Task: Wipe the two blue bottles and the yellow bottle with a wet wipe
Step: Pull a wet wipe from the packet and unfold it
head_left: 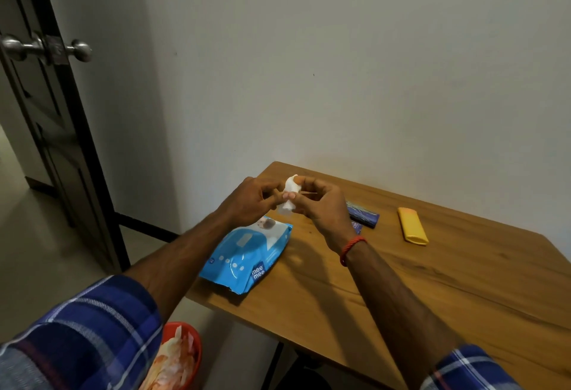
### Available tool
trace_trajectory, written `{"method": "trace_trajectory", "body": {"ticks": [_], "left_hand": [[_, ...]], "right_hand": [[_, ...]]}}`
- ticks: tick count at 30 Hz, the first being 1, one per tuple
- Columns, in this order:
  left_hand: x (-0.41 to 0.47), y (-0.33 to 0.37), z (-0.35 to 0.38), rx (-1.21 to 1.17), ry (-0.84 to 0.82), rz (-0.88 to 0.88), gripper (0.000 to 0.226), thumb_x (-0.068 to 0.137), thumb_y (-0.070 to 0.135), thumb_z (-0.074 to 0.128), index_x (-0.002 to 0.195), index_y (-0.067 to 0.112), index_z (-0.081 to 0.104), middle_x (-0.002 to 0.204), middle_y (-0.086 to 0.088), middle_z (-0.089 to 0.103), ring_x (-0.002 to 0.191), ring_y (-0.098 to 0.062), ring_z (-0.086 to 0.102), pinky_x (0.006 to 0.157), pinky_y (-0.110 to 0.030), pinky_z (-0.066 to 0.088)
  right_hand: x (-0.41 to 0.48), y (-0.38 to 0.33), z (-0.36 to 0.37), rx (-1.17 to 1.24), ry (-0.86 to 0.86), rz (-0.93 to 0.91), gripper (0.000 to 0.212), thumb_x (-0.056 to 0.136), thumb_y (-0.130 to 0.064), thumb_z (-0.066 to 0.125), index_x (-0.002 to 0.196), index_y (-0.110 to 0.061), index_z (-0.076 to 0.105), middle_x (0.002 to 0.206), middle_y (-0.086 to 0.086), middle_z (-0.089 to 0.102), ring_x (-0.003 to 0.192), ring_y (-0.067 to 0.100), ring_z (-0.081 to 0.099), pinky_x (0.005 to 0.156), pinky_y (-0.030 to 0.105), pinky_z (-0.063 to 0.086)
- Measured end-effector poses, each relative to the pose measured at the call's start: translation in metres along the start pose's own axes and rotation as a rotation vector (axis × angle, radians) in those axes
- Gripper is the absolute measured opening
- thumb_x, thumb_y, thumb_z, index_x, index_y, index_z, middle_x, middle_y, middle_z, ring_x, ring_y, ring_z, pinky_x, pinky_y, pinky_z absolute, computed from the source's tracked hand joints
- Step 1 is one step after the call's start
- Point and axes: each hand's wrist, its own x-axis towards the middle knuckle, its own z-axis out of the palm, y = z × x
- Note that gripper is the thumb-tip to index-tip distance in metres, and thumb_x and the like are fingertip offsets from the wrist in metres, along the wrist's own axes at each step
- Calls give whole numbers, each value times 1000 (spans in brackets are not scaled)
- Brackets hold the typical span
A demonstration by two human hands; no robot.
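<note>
Held wet wipe (pixel 289 196) pinched between left hand (pixel 250 201) and right hand (pixel 321 207). Blue bottles (pixel 363 216) and yellow bottle (pixel 412 226) lay flat, rightward, nearer right hand.

Wooden table (pixel 432 281) below the fingers, set against a plain wall (pixel 309 65). Dark door (pixel 46 111) with metal knobs (pixel 81 50) far left of the fingers. Red bin (pixel 182 355) on the floor, low and left of them.
</note>
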Motion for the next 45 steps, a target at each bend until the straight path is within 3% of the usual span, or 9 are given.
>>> {"method": "trace_trajectory", "body": {"ticks": [8, 11, 17, 22, 27, 33, 36, 39, 45], "left_hand": [[8, 7, 9, -21, -9, -46, 61, 81, 76, 53, 94, 19, 70, 84, -1, 74, 76, -18, 71, 72, -48, 61], [10, 14, 12, -12, -6, -43, 46, 88, 60, 56, 97, 17, 70, 86, -1, 74, 76, -14, 70, 75, -47, 61], [16, 33, 25, -44, 16, 3, 31, 95, 42, 58, 96, 13, 70, 77, 1, 71, 71, -12, 68, 71, -37, 60], [22, 46, 35, -110, 44, 29, 28, 96, 34, 60, 93, 8, 69, 74, 12, 66, 69, -4, 65, 64, -20, 55], [24, 53, 39, -174, 22, 56, 23, 98, 24, 60, 95, 4, 69, 83, -3, 71, 75, -18, 69, 68, -29, 61], [30, 59, 47, -196, 20, 21, 23, 98, 29, 59, 93, 7, 66, 85, -7, 71, 73, -21, 71, 68, -38, 61], [34, 68, 54, -221, 26, 40, 17, 98, 25, 61, 95, 9, 64, 83, -4, 71, 70, -16, 70, 61, -30, 59], [37, 80, 61, -265, -1, 32, 2, 96, 19, 63, 98, 18, 63, 85, 7, 70, 68, -2, 68, 58, -17, 54], [42, 89, 65, -295, -98, 11, 11, 94, 21, 66, 104, 20, 69, 96, -1, 74, 73, -3, 71, 62, -18, 56]], "right_hand": [[0, -3, -23, -77, 165, 24, 15, 92, -10, 65, 105, -10, 72, 94, 5, 73, 78, 17, 69, 61, 23, 59], [-1, -5, -30, -101, 161, 9, 13, 93, -11, 64, 103, -11, 72, 95, 4, 72, 73, 10, 64, 53, 14, 51], [-6, -9, -39, -100, 44, -66, 27, 88, -23, 71, 113, -13, 71, 104, 4, 72, 94, 18, 68, 60, 17, 54], [-8, -7, -50, -278, -42, -115, 44, 82, -24, 76, 125, -20, 65, 111, -2, 70, 95, 17, 65, 76, 31, 60], [-9, -3, -63, -308, 68, -96, 30, 93, -21, 64, 122, -13, 68, 112, 2, 72, 99, 16, 67, 86, 36, 59], [-14, -8, -75, -292, 209, -65, 22, 95, -22, 61, 112, -12, 71, 95, -5, 69, 91, 12, 66, 78, 31, 59], [-18, -11, -83, -293, 239, -90, 22, 97, -21, 58, 111, -9, 70, 97, 0, 70, 86, 9, 64, 66, 19, 56], [-19, -11, -93, -277, 247, -100, 23, 98, -20, 57, 112, -6, 69, 103, 7, 71, 88, 13, 65, 61, 16, 53], [-19, -11, -103, -261, 275, -85, 21, 97, -20, 57, 110, -7, 69, 105, 8, 71, 94, 18, 67, 69, 20, 57]]}}
